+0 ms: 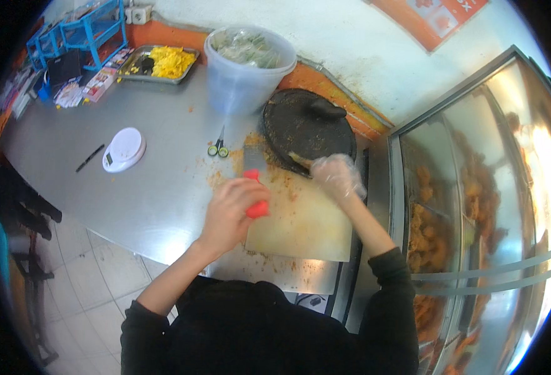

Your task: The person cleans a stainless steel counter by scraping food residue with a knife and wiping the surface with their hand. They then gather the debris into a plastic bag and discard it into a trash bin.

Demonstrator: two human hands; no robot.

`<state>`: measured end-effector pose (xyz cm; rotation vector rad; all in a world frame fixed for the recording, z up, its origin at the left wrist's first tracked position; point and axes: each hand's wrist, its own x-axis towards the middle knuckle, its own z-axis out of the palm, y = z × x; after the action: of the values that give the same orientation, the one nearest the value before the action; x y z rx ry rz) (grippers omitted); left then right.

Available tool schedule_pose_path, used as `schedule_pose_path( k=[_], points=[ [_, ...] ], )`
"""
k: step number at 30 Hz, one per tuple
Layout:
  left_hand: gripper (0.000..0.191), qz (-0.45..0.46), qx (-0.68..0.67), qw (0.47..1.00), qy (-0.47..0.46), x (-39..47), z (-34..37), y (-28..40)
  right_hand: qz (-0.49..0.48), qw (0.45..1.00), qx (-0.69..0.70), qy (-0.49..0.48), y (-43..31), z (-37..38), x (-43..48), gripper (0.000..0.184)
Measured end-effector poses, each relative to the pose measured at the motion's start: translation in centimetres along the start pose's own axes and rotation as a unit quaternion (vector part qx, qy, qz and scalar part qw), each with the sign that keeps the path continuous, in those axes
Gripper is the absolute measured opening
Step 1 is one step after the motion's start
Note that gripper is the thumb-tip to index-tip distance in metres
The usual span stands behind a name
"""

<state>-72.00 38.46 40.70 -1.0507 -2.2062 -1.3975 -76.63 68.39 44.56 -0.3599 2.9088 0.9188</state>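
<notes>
My left hand [234, 206] grips the red handle [256, 210] of a knife whose broad metal blade [254, 158] points away from me, over the edge of a stained cutting board [299, 225]. A clear plastic glove covers my right hand [337, 177], at the near rim of a dark stone mortar [303, 126]. From its fingers sticks out a small greenish-yellow piece [299, 158], too blurred to name. A dark stone pestle [328, 110] lies in the mortar's far side. Crumbs and brown stains are spread over the board and the steel table around it.
Scissors [218, 147], a white kitchen scale [124, 149] and a black pen [90, 158] lie on the steel table [172, 197]. Behind stand a plastic bucket [247, 84] of bagged greens and a metal tray [132, 72] with yellow food. A glass display case [472, 197] borders the right.
</notes>
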Motion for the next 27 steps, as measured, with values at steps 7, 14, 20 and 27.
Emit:
schedule_pose_path(
  k=[7,14,20,27],
  points=[
    [0.011,-0.163,-0.281,0.931,0.165,4.0,-6.3,-0.3,0.203,0.961,0.101,0.156,-2.0,1.6,2.9,0.015],
    [0.018,-0.233,-0.300,0.868,0.319,5.5,-7.3,-0.7,0.230,0.851,0.430,0.196,-12.5,-1.7,2.8,0.019],
    [0.025,-0.252,-0.306,0.830,0.393,4.3,-7.9,-0.9,0.173,0.920,0.348,0.044,-19.4,-0.1,3.6,0.027],
    [0.016,-0.187,-0.237,0.928,0.217,3.9,-10.1,-0.3,0.113,0.886,0.449,0.004,-14.7,-4.6,2.4,0.022]
  ],
)
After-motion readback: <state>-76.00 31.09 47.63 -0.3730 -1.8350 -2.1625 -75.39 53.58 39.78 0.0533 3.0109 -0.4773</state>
